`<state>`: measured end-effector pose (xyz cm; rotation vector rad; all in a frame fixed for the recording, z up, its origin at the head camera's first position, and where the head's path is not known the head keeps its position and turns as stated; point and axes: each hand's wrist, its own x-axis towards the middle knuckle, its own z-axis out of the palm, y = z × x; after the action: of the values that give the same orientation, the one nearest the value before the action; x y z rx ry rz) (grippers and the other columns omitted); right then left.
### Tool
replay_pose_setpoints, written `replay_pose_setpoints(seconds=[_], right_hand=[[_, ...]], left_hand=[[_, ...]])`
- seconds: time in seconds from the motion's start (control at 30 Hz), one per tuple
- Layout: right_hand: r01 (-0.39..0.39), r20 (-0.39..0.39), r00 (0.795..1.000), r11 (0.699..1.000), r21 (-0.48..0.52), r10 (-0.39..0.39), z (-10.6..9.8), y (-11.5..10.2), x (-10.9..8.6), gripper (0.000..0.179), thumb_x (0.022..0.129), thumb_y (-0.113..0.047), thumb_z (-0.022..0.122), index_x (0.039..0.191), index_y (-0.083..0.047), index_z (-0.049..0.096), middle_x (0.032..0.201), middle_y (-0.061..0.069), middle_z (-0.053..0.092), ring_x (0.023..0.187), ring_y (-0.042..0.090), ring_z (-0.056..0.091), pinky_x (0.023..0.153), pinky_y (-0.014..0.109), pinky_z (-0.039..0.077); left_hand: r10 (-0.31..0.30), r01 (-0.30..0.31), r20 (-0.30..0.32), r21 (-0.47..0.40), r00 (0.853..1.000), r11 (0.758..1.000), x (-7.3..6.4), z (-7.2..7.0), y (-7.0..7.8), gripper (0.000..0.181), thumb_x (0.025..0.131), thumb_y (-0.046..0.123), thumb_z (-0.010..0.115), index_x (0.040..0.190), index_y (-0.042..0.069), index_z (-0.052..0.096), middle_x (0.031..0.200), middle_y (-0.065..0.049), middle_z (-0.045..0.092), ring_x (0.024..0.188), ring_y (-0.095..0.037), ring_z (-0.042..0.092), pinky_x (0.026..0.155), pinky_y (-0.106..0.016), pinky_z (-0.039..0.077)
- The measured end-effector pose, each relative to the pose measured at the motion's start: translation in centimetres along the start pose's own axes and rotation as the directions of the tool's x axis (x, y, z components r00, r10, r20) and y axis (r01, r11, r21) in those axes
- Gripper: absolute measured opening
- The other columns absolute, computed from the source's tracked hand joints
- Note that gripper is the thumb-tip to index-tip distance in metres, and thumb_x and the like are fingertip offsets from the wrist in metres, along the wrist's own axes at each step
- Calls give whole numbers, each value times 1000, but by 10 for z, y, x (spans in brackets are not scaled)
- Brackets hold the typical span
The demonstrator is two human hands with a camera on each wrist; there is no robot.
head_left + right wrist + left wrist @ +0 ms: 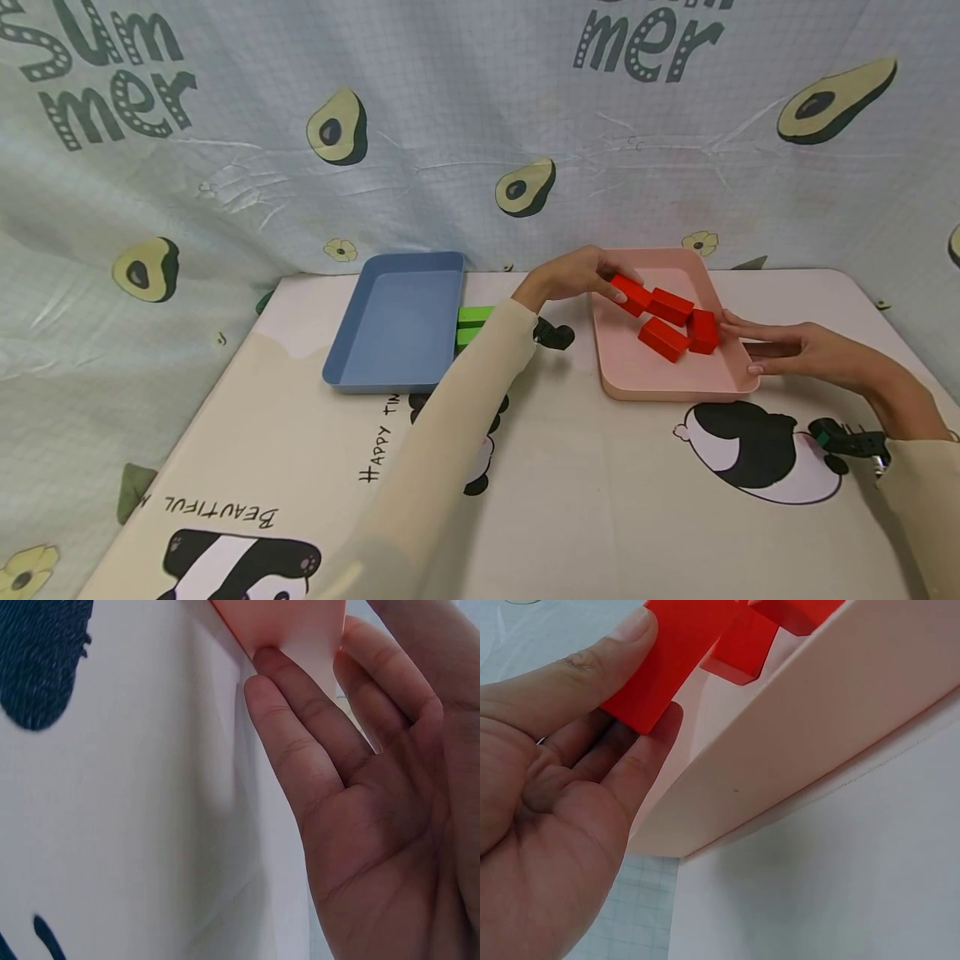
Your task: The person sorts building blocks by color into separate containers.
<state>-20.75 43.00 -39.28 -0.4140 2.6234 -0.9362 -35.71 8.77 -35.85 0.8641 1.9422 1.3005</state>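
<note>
My left hand [570,273] pinches a red block [631,294] between thumb and fingers, over the left part of the pink tray [622,367]. The left wrist view shows the thumb on top of this red block [671,664] and fingers beneath it. Three more red blocks lie in the tray, one at the front [663,339], one at the right [702,332] and one behind [670,307]. At the tray's right wall is my right hand [806,354], its fingers extended. In the right wrist view, those fingers [289,739] touch or nearly touch the tray's outer side [292,626].
To the left stands a blue tray [405,325] with nothing in it. Two green blocks [474,317] lie against its right side, partly hidden by my left sleeve [450,433]. A printed cloth [585,500] covers the table, and a patterned curtain [435,192] hangs behind.
</note>
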Motion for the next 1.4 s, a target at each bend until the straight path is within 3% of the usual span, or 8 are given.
replay_pose_setpoints(seconds=[0.17, 0.43, 0.67, 0.73, 0.83, 0.93, 1.4], right_hand=[[1, 1, 1000, 1000, 2, -2, 0, 1, 0, 73, 95, -28, 74, 157, -22, 38, 163, -2, 30, 111, -30, 31, 98, 68, 46], [-19, 7, 1000, 1000, 1, 19, 0, 0, 1, 73, 94, -29, 74, 157, -21, 37, 163, 16, 27, 109, -28, 31, 98, 68, 46], [-15, 3, 1000, 1000, 1, 15, -1, 1, 1, 73, 94, -28, 74, 157, -20, 38, 162, 12, 29, 111, -28, 32, 98, 69, 46], [-19, 1, 1000, 1000, -5, 19, -1, 0, 1, 73, 94, -28, 74, 157, -20, 38, 162, 12, 30, 119, -18, 40, 98, 69, 46], [-33, 4, 999, 999, -15, 33, -2, -1, 1, 74, 94, -30, 74, 157, -20, 38, 161, 16, 30, 134, 17, 49, 97, 71, 45], [-33, 13, 999, 999, -12, 34, -1, -2, 2, 75, 94, -30, 74, 158, -19, 36, 161, 21, 28, 138, 49, 39, 97, 74, 43], [-34, 19, 999, 999, -5, 34, -2, -2, 3, 75, 94, -30, 73, 158, -21, 35, 162, 20, 27, 140, 49, 35, 97, 72, 44]], left_hand=[[-7, 7, 18, 3, 1000, 1000, 3, -1, 1, 35, 92, -5, 70, 127, -1, 68, 122, -11, 67, 107, -20, 61, 91, -23, 55], [-26, 23, 46, 63, 999, 998, 8, -4, 3, 35, 92, -3, 71, 127, 1, 69, 120, -10, 69, 107, -20, 61, 90, -22, 54], [-43, 38, 66, 67, 997, 997, 11, -8, 6, 35, 92, -4, 71, 127, 1, 70, 117, -10, 71, 106, -21, 63, 90, -24, 55], [-43, 39, 72, 55, 996, 998, 13, -8, 6, 36, 91, -4, 71, 127, 1, 70, 117, -10, 71, 106, -22, 63, 90, -24, 55], [-57, 55, 81, 30, 995, 998, 15, -8, 7, 36, 91, -5, 71, 127, -1, 70, 117, -11, 71, 106, -22, 63, 91, -25, 56], [-89, 88, 91, 18, 992, 996, 16, -7, 8, 37, 90, -6, 71, 127, -2, 69, 117, -12, 71, 106, -22, 63, 92, -27, 56], [-173, 172, 102, 20, 980, 985, 20, -12, 13, 37, 91, -6, 71, 127, 2, 70, 117, -11, 71, 107, -23, 63, 101, -35, 53]])
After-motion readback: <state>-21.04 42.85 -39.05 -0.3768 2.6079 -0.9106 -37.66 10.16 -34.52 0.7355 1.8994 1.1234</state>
